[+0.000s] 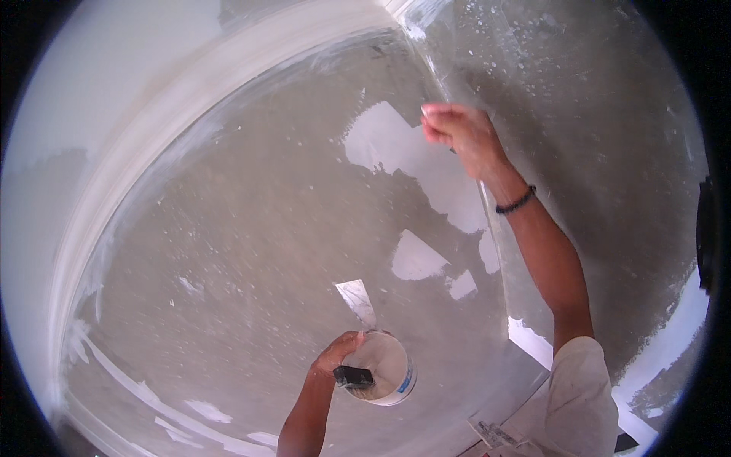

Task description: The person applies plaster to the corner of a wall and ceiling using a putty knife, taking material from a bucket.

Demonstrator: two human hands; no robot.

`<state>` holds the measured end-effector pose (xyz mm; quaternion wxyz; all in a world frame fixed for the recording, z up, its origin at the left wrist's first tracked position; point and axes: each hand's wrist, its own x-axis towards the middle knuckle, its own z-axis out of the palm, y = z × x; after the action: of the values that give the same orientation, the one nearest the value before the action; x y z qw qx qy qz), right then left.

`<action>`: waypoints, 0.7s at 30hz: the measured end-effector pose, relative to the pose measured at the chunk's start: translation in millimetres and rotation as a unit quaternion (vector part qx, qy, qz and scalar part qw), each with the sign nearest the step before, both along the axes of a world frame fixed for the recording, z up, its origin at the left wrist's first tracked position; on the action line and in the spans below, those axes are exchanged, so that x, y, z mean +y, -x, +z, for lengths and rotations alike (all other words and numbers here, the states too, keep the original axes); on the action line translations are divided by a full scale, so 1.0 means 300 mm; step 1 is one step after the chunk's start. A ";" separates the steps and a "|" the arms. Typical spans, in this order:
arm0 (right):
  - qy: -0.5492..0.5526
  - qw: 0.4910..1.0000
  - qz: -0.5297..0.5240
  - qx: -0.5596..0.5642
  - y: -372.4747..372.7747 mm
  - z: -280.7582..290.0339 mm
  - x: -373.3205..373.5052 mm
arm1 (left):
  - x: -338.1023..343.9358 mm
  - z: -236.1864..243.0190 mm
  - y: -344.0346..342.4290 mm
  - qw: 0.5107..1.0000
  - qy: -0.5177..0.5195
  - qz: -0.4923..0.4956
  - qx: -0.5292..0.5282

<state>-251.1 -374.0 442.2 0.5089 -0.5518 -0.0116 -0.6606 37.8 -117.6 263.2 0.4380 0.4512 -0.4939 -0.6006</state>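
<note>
My left hand (343, 353) is closed at the rim of a round white bucket (408, 381) that holds pale, paste-like filler (388, 358). A black handle (354, 377) lies across the bucket's mouth beside my palm. Beyond my fingers juts a flat metal blade (356, 299), like a putty knife's, smeared white; I cannot tell whether the black handle belongs to it. My right hand (461, 137) is raised farther off, over a wet-looking white patch (426, 164) on a grey plastered surface (251, 221). Its fingers are curled together and blurred; a small dark bit shows beneath them.
Smaller white patches (417, 257) dot the grey surface below my right hand. A corner line (495, 251) runs down past my right wrist. A pale curved band (145, 145) borders the left side. Near my right sleeve (582, 388) lies a flat, smeared object (495, 436).
</note>
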 end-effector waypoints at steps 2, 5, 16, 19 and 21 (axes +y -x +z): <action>0.012 0.999 0.009 -0.047 -0.020 0.096 -0.068 | -0.029 0.009 0.000 1.000 0.010 0.022 -0.020; 0.016 0.994 0.043 -0.102 -0.057 0.245 -0.150 | -0.072 0.031 -0.010 0.999 0.032 0.006 -0.043; 0.015 0.917 0.286 -0.279 -0.188 0.643 -0.376 | -0.163 0.097 -0.056 0.996 0.034 -0.078 -0.015; 0.019 0.903 0.321 -0.286 -0.258 0.662 -0.324 | -0.169 0.113 -0.082 0.997 0.026 -0.068 -0.005; 0.046 0.893 0.335 -0.296 -0.284 0.672 -0.307 | -0.185 0.104 -0.099 0.997 0.033 -0.073 -0.001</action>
<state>-166.0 -466.1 643.8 0.6473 -0.3164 -0.3766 -0.5823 67.7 -173.1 294.4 0.4071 0.3999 -0.5458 -0.6136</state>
